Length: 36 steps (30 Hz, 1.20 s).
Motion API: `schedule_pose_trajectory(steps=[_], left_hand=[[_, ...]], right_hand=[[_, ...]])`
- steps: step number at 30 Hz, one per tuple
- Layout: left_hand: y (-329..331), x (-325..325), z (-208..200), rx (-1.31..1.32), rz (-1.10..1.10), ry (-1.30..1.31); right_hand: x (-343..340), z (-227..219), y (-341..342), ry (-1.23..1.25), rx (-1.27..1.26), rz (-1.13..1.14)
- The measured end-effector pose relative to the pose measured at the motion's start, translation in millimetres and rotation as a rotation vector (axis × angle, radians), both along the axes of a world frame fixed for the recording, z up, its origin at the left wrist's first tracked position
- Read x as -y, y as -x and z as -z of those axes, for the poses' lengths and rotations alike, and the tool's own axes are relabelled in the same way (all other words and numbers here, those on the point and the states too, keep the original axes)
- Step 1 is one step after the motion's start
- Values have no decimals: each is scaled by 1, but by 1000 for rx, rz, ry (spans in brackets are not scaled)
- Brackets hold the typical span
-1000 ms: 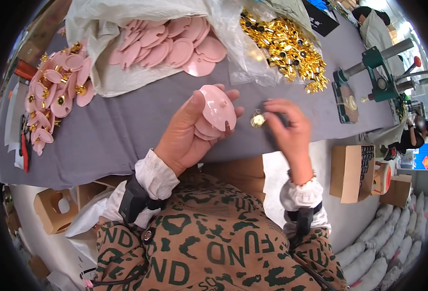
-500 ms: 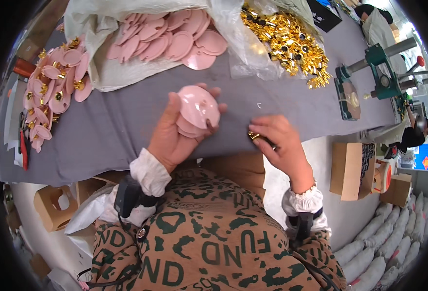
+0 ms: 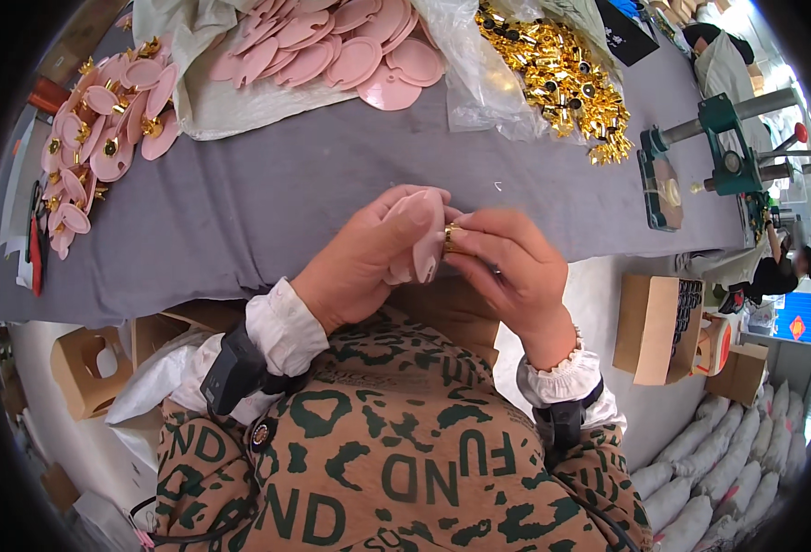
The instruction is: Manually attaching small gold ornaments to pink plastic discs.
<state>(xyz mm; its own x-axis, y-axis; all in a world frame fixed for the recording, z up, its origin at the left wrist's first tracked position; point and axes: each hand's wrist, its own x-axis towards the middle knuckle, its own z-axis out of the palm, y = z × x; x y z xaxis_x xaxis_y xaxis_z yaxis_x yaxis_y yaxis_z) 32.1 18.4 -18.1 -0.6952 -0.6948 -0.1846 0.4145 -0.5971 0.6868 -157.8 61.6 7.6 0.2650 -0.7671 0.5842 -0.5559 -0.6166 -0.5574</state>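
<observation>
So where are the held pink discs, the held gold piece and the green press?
Held pink discs [image 3: 430,240]: head view, on the front disc's surface.
Held gold piece [image 3: 450,239]: head view, on its visible side.
Green press [image 3: 719,117]: head view, on its frame.

Just behind your left hand [image 3: 358,253] and right hand [image 3: 518,269] were white, crinkled cuffs [image 3: 286,324]; farther back, black straps [image 3: 288,384] bore dark, boxy devices [image 3: 234,373]. Your brown top [image 3: 405,414], beyond those, was blotched dark green and boldly lettered.
</observation>
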Motion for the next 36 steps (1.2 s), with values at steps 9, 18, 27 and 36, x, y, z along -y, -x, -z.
schedule_pose_trajectory(steps=[9,18,27,36], left_hand=[[-13,-10,-10,310,-267,624],[-257,175,-79,1091,-762,730],[-406,267,-142,1336,-1227,906],[-76,85,-57,34,-646,183]], right_hand=[[-4,0,-30,-501,511,129],[38,5,40,-220,145,398],[137,9,102,137,-417,538],[157,24,104,59,-510,471]])
